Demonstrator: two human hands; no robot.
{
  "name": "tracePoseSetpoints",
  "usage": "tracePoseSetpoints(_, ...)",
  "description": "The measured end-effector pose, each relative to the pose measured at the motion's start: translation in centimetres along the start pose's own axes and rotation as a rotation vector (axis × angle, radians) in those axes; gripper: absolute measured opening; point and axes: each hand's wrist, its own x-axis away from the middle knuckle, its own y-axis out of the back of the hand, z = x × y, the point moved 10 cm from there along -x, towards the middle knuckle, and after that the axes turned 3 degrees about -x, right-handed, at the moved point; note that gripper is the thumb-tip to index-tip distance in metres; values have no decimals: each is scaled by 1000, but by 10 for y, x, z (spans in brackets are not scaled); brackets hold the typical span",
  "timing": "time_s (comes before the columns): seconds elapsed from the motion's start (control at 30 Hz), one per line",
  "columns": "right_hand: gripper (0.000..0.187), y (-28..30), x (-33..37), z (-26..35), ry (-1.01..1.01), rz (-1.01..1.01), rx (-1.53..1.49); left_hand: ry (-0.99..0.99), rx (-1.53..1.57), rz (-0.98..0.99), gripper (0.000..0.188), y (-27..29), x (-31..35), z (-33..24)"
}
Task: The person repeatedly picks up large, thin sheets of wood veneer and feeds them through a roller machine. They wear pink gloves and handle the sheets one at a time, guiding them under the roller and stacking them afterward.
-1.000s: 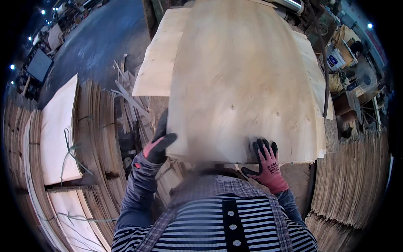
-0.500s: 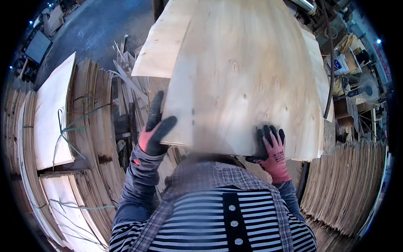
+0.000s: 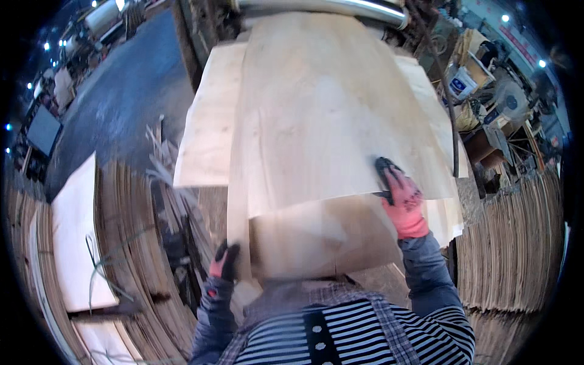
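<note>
A large pale wood veneer sheet [image 3: 316, 121] lies in front of me, its near edge lifted and bowed. My right hand [image 3: 403, 201], in a pink and black glove, grips that edge near its right end, fingers on top. At the lower left my left hand [image 3: 225, 261], gloved alike and slightly blurred, is closed at the near end of a long narrow veneer strip [image 3: 238, 213] along the sheet's left side; its thumb is hard to make out. Beneath the raised edge shows another veneer sheet [image 3: 322, 237]. Wider veneer [image 3: 207, 121] sticks out underneath on the left.
A shiny metal roller [image 3: 365, 9] crosses beyond the sheets. Veneer stacks [image 3: 508, 249] stand at the right, and tied veneer bundles [image 3: 82, 237] at the left. Scrap strips [image 3: 176, 213] lie beside the work surface. A fan [image 3: 510, 102] and a white bucket [image 3: 462, 84] are at the right.
My right hand has moved forward, and the top sheet's near edge has shifted away and lifted, exposing veneer below. My left hand has drawn back toward me. The view has tilted up, showing the roller.
</note>
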Motion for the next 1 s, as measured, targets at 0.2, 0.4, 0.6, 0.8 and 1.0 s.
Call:
tracePoseSetpoints(0.2,54,-67,-96,0,124,-54,53,38,-50,-83,33,-14,4,-17)
tracePoseSetpoints(0.4,55,-154,-206,-61,10,13,54,85,-215,-224,33,3,7,-10)
tracePoseSetpoints(0.6,60,-145,-193,-15,92,56,5,62,-289,-203,30,-5,4,-18)
tracePoseSetpoints(0.8,76,-109,8,55,292,482,-190,-82,-392,-82,27,-7,2,-25)
tracePoseSetpoints(1.0,90,-102,139,49,142,642,-66,313,481,510,29,-78,36,-76)
